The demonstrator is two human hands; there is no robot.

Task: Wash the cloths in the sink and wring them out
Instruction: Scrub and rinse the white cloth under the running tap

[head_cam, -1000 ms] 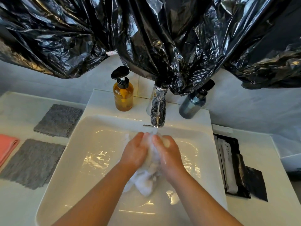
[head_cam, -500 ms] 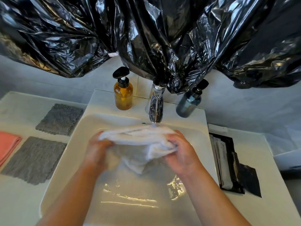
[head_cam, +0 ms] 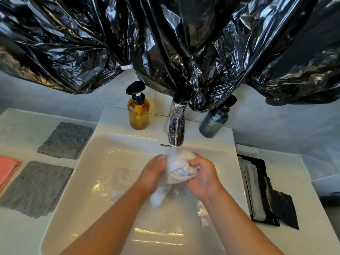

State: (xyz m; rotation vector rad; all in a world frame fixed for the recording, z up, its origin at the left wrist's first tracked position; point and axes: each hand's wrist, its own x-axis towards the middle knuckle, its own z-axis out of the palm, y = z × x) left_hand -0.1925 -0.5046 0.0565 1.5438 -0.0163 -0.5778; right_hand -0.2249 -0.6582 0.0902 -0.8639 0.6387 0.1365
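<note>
A wet white cloth [head_cam: 179, 167] is bunched up over the white sink [head_cam: 95, 173], just below the chrome tap [head_cam: 176, 128]. My left hand [head_cam: 153, 174] grips its left side and my right hand [head_cam: 203, 174] grips its right side, fingers curled into the folds. A tail of the cloth hangs down between my wrists. Two grey cloths lie flat on the counter to the left, one farther back [head_cam: 66, 140] and one nearer [head_cam: 35, 188]. A pink cloth [head_cam: 7, 170] sits folded at the left edge.
An amber pump bottle [head_cam: 138, 111] stands left of the tap and a grey-blue bottle [head_cam: 214, 120] right of it. Black plastic sheeting [head_cam: 165, 43] hangs over the wall above. A black tray with packets [head_cam: 257, 188] lies on the right counter.
The cloth was bunched, then stretched out wide between my hands; now my hands have come back together and the cloth is bunched under the tap.
</note>
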